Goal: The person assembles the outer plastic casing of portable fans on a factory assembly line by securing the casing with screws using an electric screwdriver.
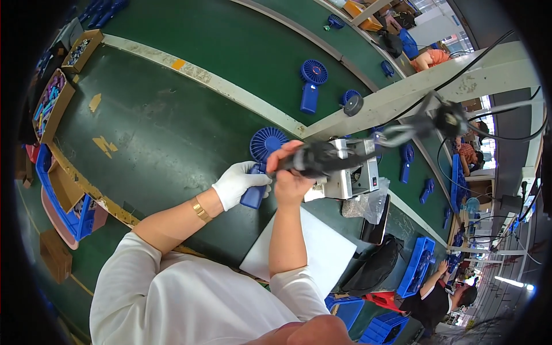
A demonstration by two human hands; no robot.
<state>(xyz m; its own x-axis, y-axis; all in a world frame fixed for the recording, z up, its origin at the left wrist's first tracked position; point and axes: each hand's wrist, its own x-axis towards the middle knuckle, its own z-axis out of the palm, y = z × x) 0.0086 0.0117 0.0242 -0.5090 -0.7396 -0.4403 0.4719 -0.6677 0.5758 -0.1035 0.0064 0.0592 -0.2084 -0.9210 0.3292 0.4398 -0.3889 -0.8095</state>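
A blue handheld fan point(268, 142) is gripped at its handle by my left hand point(234, 185), which wears a white glove. Its round grille points away from me over the dark green bench. My bare right hand point(291, 185) wraps round a black electric screwdriver point(315, 159), somewhat blurred, which lies sideways across the fan's handle. The tool's tip is at the handle near my left thumb; whether it touches cannot be made out. Just right of the screwdriver stands a silver, box-shaped machine point(368, 175), partly hidden behind the tool.
Beyond a pale rail, a green conveyor carries several blue fans point(309, 98). To the right lie a clear bag point(376, 208), a phone point(382, 221), a black bag point(376, 265) and a white sheet point(330, 244). Cardboard boxes point(65, 109) line the left. Another person point(432, 305) sits at lower right.
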